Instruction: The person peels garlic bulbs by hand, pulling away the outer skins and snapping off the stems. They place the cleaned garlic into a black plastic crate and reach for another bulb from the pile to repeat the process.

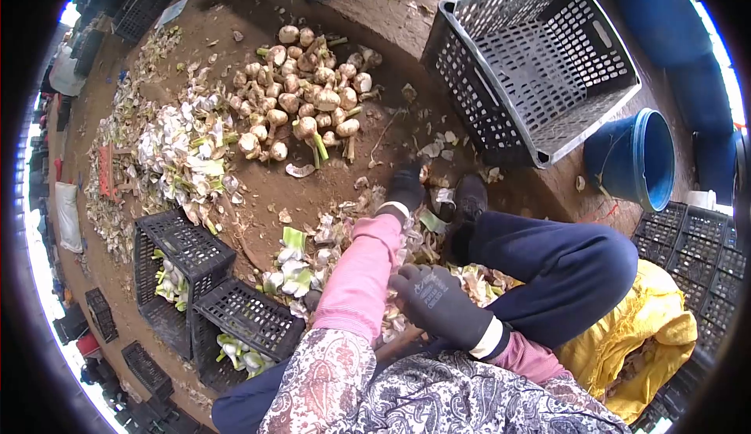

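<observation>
While peelings (294, 271) crowd left hand (406, 189), crate (469, 82), bucket (614, 156)

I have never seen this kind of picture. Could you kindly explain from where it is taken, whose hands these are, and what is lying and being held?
There is no machine here. A camera on a person's head looks forward and down; its lens bends the edges. The left hand and right hand are the wearer's own, in dark gloves. The left reaches forward near the shoes; the right is closer to the body. On the brown ground lie a pile of garlic bulbs and pale peelings. At upper right are a black crate and a blue bucket. What either hand holds, I cannot tell.
</observation>
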`<action>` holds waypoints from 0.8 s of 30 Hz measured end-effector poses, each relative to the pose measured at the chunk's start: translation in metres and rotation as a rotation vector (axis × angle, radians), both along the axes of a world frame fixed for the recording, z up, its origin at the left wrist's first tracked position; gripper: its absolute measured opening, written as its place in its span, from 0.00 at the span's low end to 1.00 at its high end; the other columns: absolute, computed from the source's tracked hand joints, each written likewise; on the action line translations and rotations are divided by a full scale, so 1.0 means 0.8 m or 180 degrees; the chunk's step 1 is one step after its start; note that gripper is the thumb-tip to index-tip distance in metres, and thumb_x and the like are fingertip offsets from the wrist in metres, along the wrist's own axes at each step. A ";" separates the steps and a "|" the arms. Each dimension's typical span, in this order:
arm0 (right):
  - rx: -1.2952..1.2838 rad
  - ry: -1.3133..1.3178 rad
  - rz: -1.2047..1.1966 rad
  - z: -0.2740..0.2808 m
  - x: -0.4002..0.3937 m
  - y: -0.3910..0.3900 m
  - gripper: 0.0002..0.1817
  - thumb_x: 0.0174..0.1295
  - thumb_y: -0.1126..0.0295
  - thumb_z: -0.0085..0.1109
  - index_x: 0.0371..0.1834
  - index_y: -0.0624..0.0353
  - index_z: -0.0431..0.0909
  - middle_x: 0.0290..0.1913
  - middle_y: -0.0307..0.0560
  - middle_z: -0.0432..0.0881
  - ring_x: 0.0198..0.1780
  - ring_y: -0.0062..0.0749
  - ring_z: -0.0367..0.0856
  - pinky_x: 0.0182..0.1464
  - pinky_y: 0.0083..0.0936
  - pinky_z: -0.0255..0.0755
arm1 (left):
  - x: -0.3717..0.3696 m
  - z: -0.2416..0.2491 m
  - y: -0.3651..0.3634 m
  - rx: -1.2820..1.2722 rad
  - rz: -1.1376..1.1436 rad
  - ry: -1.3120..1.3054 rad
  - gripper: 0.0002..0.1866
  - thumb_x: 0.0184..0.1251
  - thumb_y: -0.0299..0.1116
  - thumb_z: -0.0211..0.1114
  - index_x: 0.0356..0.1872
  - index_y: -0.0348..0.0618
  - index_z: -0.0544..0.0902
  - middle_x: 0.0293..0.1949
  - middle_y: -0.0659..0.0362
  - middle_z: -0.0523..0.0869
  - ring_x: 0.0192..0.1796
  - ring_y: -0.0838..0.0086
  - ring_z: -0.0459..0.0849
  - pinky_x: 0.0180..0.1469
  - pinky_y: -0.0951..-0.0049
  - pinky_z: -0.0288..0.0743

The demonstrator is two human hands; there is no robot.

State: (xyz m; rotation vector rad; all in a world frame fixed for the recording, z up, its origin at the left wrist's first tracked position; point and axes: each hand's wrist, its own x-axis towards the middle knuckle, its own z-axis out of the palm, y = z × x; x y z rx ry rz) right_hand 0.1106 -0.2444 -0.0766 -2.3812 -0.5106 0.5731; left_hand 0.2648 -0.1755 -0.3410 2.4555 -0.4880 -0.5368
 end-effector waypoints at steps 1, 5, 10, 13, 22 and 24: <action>-0.0065 0.0030 0.0035 -0.001 -0.001 -0.001 0.22 0.55 0.71 0.65 0.55 0.55 0.74 0.51 0.49 0.81 0.46 0.48 0.84 0.45 0.42 0.78 | -0.005 0.004 0.005 -0.0150 0.0248 -0.0059 0.28 0.61 0.29 0.67 0.66 0.51 0.75 0.56 0.50 0.84 0.55 0.55 0.85 0.58 0.54 0.79; 0.0302 -0.0378 -0.0401 0.004 0.005 0.002 0.26 0.53 0.75 0.64 0.59 0.54 0.76 0.53 0.51 0.81 0.47 0.51 0.84 0.48 0.42 0.79 | -0.037 0.034 0.107 -0.3208 0.1452 0.2282 0.23 0.70 0.37 0.70 0.62 0.47 0.75 0.50 0.58 0.85 0.45 0.76 0.86 0.47 0.72 0.82; 0.1243 -0.0148 -0.0890 0.015 0.020 0.014 0.21 0.59 0.78 0.62 0.58 0.58 0.80 0.54 0.56 0.84 0.51 0.57 0.84 0.53 0.43 0.78 | -0.130 0.188 0.187 -0.5225 0.2038 0.1764 0.19 0.74 0.34 0.64 0.62 0.44 0.75 0.57 0.55 0.83 0.58 0.66 0.85 0.58 0.65 0.84; 0.2417 0.0359 -0.1351 -0.003 0.017 0.028 0.25 0.68 0.59 0.67 0.61 0.64 0.78 0.52 0.51 0.85 0.53 0.38 0.84 0.54 0.31 0.76 | -0.181 0.249 0.213 -0.4415 0.1886 0.1167 0.35 0.72 0.21 0.61 0.76 0.45 0.56 0.60 0.49 0.81 0.60 0.62 0.84 0.64 0.59 0.82; 0.3623 0.1560 -0.1435 0.025 0.003 0.073 0.14 0.61 0.79 0.55 0.49 0.67 0.82 0.39 0.36 0.84 0.37 0.18 0.80 0.40 0.21 0.76 | -0.251 0.384 0.195 -0.1544 0.1485 -0.1492 0.47 0.49 0.21 0.80 0.73 0.42 0.65 0.67 0.51 0.74 0.69 0.64 0.75 0.71 0.65 0.71; 0.3780 0.1661 -0.1219 0.019 0.001 0.082 0.10 0.62 0.78 0.55 0.45 0.66 0.83 0.39 0.35 0.83 0.38 0.19 0.80 0.42 0.21 0.75 | -0.262 0.391 0.202 -0.1695 0.1616 -0.1524 0.46 0.49 0.22 0.80 0.72 0.41 0.66 0.68 0.51 0.74 0.69 0.61 0.74 0.72 0.63 0.70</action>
